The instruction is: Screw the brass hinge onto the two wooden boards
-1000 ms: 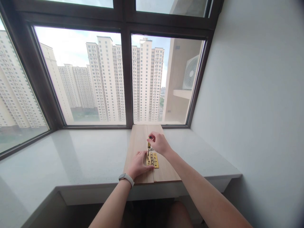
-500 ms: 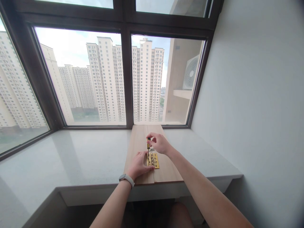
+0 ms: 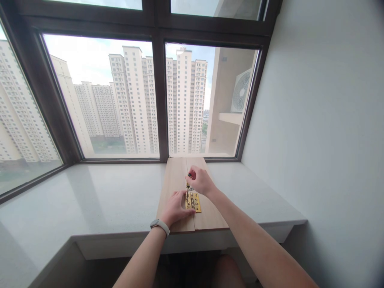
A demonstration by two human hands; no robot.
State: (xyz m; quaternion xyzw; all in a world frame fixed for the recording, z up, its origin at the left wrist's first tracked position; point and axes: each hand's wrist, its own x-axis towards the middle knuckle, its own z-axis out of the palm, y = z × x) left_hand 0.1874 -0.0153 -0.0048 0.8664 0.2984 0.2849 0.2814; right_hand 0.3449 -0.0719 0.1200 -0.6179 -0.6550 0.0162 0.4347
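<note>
Two wooden boards [image 3: 175,176] lie side by side on a white windowsill counter. A brass hinge [image 3: 195,202] sits across their seam. My left hand [image 3: 175,208], with a watch on its wrist, presses flat on the left board and the hinge's left leaf. My right hand [image 3: 200,181] grips the handle of a small screwdriver [image 3: 187,189] held upright, its tip down on the hinge.
The white counter [image 3: 105,196] runs along a dark-framed window [image 3: 159,96] with tower blocks outside. A white wall [image 3: 315,120] stands close on the right. The counter's front edge lies just below the boards.
My right hand's fingers opened on the screwdriver handle half a second ago and have closed on it again. The left hand and the hinge have stayed put.
</note>
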